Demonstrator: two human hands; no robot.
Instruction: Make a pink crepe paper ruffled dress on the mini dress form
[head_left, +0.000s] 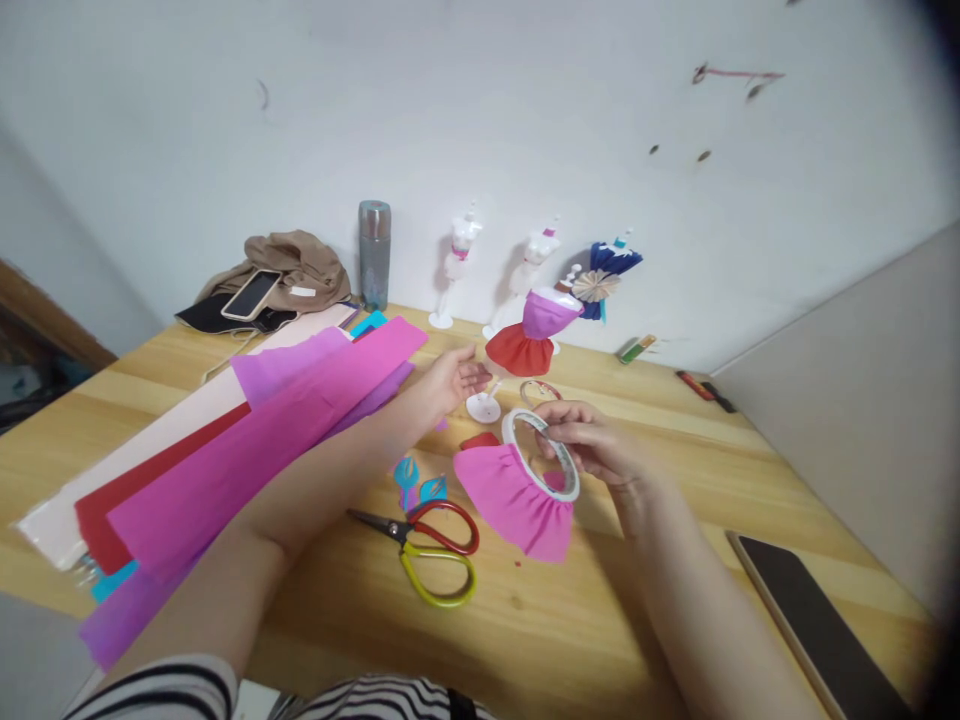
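My right hand (589,440) grips a white roll of double-sided tape (568,484) by its ring. From the roll's lower left edge hangs a gathered piece of pink crepe paper (517,500). Reaching forward, my left hand (459,378) has its fingers stretched out and holds nothing. Beside it stands a small dress-form mannequin (556,300) in a purple top (547,315) and red skirt (519,352), tilted to the right on a round white base (483,406). Scissors (409,530) with one red and one yellow handle lie nearer me, blades spread slightly.
Two white mannequins (465,235) (540,247) and one in blue (616,262) stand along the wall. Crepe paper sheets (300,420) cover the table's left. A bottle (374,255), a brown cloth (300,265), a small phone (253,294) and a larger phone (817,620) lie around.
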